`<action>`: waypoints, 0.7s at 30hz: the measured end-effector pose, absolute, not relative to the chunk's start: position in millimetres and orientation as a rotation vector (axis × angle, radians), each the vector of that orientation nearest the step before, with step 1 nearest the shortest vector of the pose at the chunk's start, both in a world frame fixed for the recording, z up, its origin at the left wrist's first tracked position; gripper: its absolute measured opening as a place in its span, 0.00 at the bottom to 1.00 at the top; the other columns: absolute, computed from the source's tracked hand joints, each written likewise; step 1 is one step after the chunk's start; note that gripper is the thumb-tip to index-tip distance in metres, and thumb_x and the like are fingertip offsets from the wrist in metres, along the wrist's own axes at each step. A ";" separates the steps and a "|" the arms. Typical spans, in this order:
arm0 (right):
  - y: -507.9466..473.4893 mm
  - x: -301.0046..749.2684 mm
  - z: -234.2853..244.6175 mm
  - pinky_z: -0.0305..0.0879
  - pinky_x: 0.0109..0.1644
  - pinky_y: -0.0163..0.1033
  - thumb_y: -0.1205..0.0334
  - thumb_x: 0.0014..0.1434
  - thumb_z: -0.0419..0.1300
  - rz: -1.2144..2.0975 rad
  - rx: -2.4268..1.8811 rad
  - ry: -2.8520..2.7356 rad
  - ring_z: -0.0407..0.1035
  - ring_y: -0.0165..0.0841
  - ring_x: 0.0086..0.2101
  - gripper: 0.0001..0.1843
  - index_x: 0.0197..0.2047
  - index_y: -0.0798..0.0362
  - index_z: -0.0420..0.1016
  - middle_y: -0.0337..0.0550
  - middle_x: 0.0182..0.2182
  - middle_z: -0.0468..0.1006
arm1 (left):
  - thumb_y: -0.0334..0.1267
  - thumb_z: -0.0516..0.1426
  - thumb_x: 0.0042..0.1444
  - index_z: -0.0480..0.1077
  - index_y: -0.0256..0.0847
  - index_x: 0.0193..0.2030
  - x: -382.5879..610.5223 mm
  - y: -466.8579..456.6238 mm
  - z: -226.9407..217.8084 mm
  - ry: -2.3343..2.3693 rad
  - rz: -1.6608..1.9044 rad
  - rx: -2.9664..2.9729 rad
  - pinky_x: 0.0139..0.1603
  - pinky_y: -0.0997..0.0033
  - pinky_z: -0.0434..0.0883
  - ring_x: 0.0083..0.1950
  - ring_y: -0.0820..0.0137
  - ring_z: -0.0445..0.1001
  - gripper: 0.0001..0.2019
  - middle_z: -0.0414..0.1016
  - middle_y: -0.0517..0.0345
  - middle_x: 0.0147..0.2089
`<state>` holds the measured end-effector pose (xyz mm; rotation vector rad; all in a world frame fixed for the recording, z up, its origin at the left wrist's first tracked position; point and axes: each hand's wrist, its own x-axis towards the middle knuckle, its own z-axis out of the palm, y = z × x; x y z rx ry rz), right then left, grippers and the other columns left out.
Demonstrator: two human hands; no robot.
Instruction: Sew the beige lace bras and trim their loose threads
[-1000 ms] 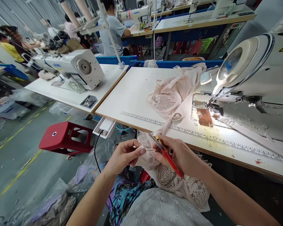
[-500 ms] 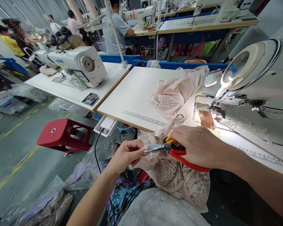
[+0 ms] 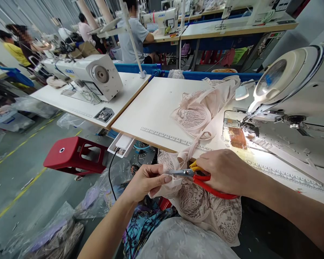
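Observation:
My right hand (image 3: 224, 171) is wrapped round the red and yellow handles of a pair of scissors (image 3: 182, 173), whose blades point left. At the blade tips, my left hand (image 3: 148, 180) pinches the edge of a pale pink lace bra (image 3: 194, 201) between thumb and fingers. The bra hangs over my lap below the table edge, its lace cups facing up. The blades look nearly closed at the fabric; whether cloth lies between them is hard to see. Another lace bra (image 3: 193, 111) lies on the table, a strap trailing toward the front edge.
A lit sewing machine (image 3: 294, 93) stands on my table (image 3: 151, 104) at the right. Leftward are a second sewing machine (image 3: 86, 75) and a red stool (image 3: 72, 154). Plastic bags (image 3: 56, 226) lie on the floor. A person in light blue (image 3: 133, 39) sits beyond the table.
The scissor blades have closed further and their handles are closer together. The right hand has shifted slightly; the left still pinches the bra's edge.

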<state>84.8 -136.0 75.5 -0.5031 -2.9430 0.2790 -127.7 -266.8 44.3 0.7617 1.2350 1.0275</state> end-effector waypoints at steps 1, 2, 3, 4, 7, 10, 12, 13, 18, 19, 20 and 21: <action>-135.2 86.6 72.9 0.47 0.24 0.35 0.63 0.56 0.59 0.277 -0.528 -2.945 0.59 0.28 0.19 0.13 0.21 0.51 0.63 0.38 0.18 0.68 | 0.51 0.70 0.44 0.73 0.34 0.24 -128.0 -266.8 43.4 1.244 1.028 0.764 0.12 0.82 0.49 0.13 0.86 0.52 0.20 0.60 0.68 0.20; -134.2 88.3 70.8 0.47 0.24 0.35 0.63 0.56 0.59 0.292 -0.554 -2.947 0.59 0.28 0.19 0.13 0.21 0.51 0.63 0.38 0.18 0.69 | 0.52 0.70 0.44 0.73 0.34 0.25 -128.3 -266.8 42.7 1.256 1.027 0.774 0.12 0.82 0.50 0.13 0.86 0.53 0.20 0.61 0.67 0.21; -133.0 89.8 69.4 0.48 0.25 0.35 0.63 0.57 0.58 0.318 -0.587 -2.946 0.60 0.29 0.19 0.14 0.21 0.52 0.63 0.38 0.18 0.69 | 0.52 0.70 0.45 0.74 0.34 0.26 -128.3 -266.6 42.4 1.272 1.026 0.789 0.12 0.81 0.50 0.13 0.85 0.54 0.20 0.62 0.67 0.21; -131.8 91.0 68.7 0.48 0.25 0.35 0.61 0.58 0.58 0.346 -0.628 -2.941 0.61 0.29 0.20 0.14 0.22 0.52 0.64 0.38 0.19 0.70 | 0.53 0.69 0.45 0.74 0.34 0.26 -128.1 -266.4 42.7 1.292 1.028 0.809 0.12 0.81 0.51 0.14 0.85 0.54 0.21 0.63 0.66 0.21; -129.2 93.1 68.9 0.50 0.27 0.36 0.51 0.61 0.58 0.421 -0.733 -2.921 0.63 0.31 0.22 0.18 0.24 0.51 0.66 0.38 0.21 0.72 | 0.53 0.68 0.47 0.75 0.34 0.27 -125.8 -265.5 46.1 1.339 1.049 0.877 0.14 0.81 0.54 0.15 0.84 0.58 0.21 0.64 0.65 0.23; -129.1 93.8 68.7 0.51 0.27 0.35 0.44 0.61 0.57 0.464 -0.761 -2.895 0.65 0.32 0.22 0.21 0.25 0.51 0.66 0.39 0.22 0.72 | 0.51 0.69 0.47 0.78 0.34 0.32 -122.6 -264.6 50.7 1.370 1.088 0.931 0.16 0.79 0.59 0.16 0.84 0.61 0.19 0.69 0.61 0.30; -130.1 94.0 67.8 0.50 0.26 0.35 0.44 0.62 0.56 0.481 -0.756 -2.880 0.64 0.31 0.22 0.21 0.25 0.50 0.65 0.38 0.21 0.71 | 0.50 0.69 0.47 0.79 0.35 0.35 -121.1 -264.2 52.2 1.387 1.101 0.955 0.16 0.78 0.60 0.17 0.84 0.61 0.18 0.69 0.59 0.34; -130.7 94.0 67.4 0.50 0.26 0.35 0.44 0.62 0.56 0.486 -0.754 -2.874 0.64 0.31 0.22 0.21 0.25 0.50 0.65 0.38 0.21 0.71 | 0.50 0.69 0.47 0.80 0.35 0.36 -120.7 -264.0 52.4 1.392 1.101 0.964 0.16 0.78 0.61 0.17 0.84 0.62 0.18 0.69 0.59 0.34; -133.0 93.8 67.2 0.51 0.27 0.35 0.47 0.61 0.57 0.531 -0.749 -2.879 0.64 0.31 0.23 0.19 0.26 0.50 0.64 0.38 0.23 0.72 | 0.52 0.68 0.48 0.78 0.35 0.30 -120.7 -262.5 50.7 1.395 1.084 0.982 0.16 0.78 0.59 0.16 0.84 0.60 0.19 0.66 0.62 0.32; -133.3 93.9 67.3 0.51 0.27 0.35 0.48 0.61 0.58 0.535 -0.751 -2.885 0.64 0.31 0.23 0.18 0.26 0.50 0.63 0.38 0.23 0.72 | 0.53 0.68 0.47 0.78 0.35 0.30 -120.9 -262.2 50.4 1.395 1.083 0.980 0.16 0.78 0.59 0.16 0.85 0.59 0.19 0.65 0.62 0.31; -133.6 94.1 67.4 0.51 0.27 0.35 0.48 0.61 0.59 0.533 -0.756 -2.890 0.64 0.30 0.23 0.18 0.26 0.50 0.63 0.38 0.24 0.72 | 0.53 0.68 0.47 0.77 0.35 0.29 -121.0 -261.8 50.0 1.395 1.085 0.976 0.15 0.78 0.58 0.16 0.85 0.59 0.19 0.65 0.63 0.31; -133.8 94.4 67.4 0.51 0.27 0.35 0.48 0.60 0.59 0.530 -0.758 -2.897 0.63 0.30 0.23 0.18 0.26 0.50 0.63 0.38 0.24 0.72 | 0.53 0.68 0.47 0.77 0.35 0.29 -121.2 -261.5 49.6 1.393 1.085 0.972 0.15 0.78 0.57 0.16 0.85 0.58 0.20 0.65 0.63 0.30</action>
